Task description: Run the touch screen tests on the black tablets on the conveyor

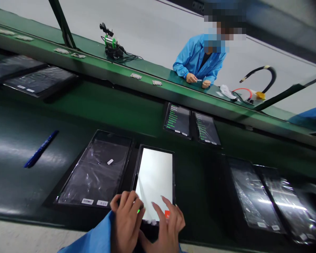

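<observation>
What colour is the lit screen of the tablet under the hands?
White, with a small orange-red patch near the right hand, on the tablet; head view.

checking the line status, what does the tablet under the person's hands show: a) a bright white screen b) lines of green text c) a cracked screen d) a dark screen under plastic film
a: the tablet that the left hand and right hand touch glows plain white, with a small orange spot near its lower edge; green text shows only on the two tablets further back.

Electronics assembly line: green conveyor belt (94, 105) carrying film-wrapped tablets (96, 172), a co-worker in blue smock (197, 58) opposite.
</observation>
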Tool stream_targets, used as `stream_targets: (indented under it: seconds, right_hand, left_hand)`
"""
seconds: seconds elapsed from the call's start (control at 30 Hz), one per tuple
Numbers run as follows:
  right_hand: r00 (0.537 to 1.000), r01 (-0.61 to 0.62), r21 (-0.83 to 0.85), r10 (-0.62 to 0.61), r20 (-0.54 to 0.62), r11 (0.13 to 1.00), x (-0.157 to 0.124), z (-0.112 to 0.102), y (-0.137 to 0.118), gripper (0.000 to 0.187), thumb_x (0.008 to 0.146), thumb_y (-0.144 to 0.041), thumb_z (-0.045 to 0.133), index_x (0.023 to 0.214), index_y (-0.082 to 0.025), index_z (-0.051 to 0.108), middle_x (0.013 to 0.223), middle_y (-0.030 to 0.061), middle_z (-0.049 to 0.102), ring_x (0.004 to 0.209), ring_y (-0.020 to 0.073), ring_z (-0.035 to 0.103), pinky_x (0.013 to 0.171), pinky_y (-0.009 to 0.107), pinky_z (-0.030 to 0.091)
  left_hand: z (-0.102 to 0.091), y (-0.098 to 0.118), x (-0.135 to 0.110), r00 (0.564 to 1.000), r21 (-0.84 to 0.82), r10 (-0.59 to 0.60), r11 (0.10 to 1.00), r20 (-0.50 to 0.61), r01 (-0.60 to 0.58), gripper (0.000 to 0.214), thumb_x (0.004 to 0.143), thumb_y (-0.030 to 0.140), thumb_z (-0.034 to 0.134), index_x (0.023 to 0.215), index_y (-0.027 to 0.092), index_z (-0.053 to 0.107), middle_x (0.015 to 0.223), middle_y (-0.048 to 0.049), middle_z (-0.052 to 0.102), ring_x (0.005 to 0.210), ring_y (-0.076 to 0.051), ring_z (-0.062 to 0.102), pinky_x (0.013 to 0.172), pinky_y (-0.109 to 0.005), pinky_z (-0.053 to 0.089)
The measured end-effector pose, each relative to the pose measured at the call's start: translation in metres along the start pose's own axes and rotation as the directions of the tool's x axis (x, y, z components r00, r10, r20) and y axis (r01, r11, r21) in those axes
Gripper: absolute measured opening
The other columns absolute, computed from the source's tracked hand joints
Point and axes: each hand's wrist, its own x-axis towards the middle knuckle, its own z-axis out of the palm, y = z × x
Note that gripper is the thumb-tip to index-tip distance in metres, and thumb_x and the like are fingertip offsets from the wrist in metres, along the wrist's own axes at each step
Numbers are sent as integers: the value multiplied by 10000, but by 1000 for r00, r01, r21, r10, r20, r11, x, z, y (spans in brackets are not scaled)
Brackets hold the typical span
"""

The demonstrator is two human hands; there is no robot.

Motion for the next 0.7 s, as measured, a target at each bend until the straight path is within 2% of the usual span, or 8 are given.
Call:
stream_targets:
  seconds: [0.1, 0.17, 0.3, 0.4, 0.5, 0.57, 0.7]
  right_hand:
    - [998, 24, -57, -27, -49, 998, 26, 1, 2, 183, 930, -370, 489, 879, -213, 568, 1001, 87, 590, 895, 243, 537, 889, 458, 277]
    - [995, -14, -52, 9, -99, 999, 41, -5, 15, 177, 936, -322, 515, 803, -212, 554, 863, 26, 618, 792, 190, 563, 871, 421, 272]
    - [957, -152, 165, 187, -223, 974, 52, -16, 43, 168, 877, -344, 624, 785, -205, 607, 826, 10, 645, 787, 175, 598, 840, 374, 330]
    - [926, -230, 307, 305, -224, 923, 50, -19, 52, 107, 841, -287, 666, 799, -197, 625, 831, 23, 646, 819, 186, 602, 808, 358, 412]
    - [890, -292, 414, 403, -213, 862, 49, -21, 53, 96, 827, -257, 673, 821, -180, 616, 875, 38, 621, 774, 176, 607, 664, 309, 490]
    - [850, -318, 467, 467, -245, 825, 50, -23, 52, 107, 818, -251, 681, 835, -171, 612, 893, 39, 607, 708, 153, 600, 574, 272, 494]
    - [737, -345, 509, 564, -374, 789, 49, -32, 48, 160, 778, -250, 726, 845, -152, 619, 860, 39, 612, 681, 137, 588, 582, 254, 498]
  left_hand:
    - [-6, 20, 16, 999, -218, -40, 975, 20, 44, 255, 983, 204, 299, 930, 202, 548, 897, -32, 527, 861, -216, 469, 785, -395, 285]
    - [-11, 23, 17, 999, -262, -46, 964, 11, 48, 232, 992, 261, 319, 974, 211, 545, 959, -43, 527, 919, -224, 470, 809, -394, 292]
    - [-14, 3, -4, 996, -162, -88, 983, -25, 83, 258, 969, 387, 430, 1127, 197, 501, 1094, -83, 518, 1028, -255, 455, 866, -403, 313]
    - [-5, -18, -26, 994, -110, -98, 990, -55, 91, 366, 937, 433, 492, 1184, 166, 467, 1137, -108, 504, 1062, -265, 462, 900, -400, 356]
    - [8, -31, -43, 996, -49, -44, 998, -72, 40, 460, 911, 503, 513, 1200, 148, 474, 1160, -123, 499, 1077, -280, 469, 924, -407, 374]
    - [15, -37, -49, 997, 20, -15, 1000, -75, 16, 501, 899, 547, 510, 1210, 154, 488, 1176, -129, 500, 1079, -296, 473, 927, -430, 372]
    - [23, -45, -52, 996, 126, 23, 992, -87, -12, 482, 899, 563, 492, 1190, 179, 527, 1173, -132, 496, 1036, -308, 495, 873, -443, 379]
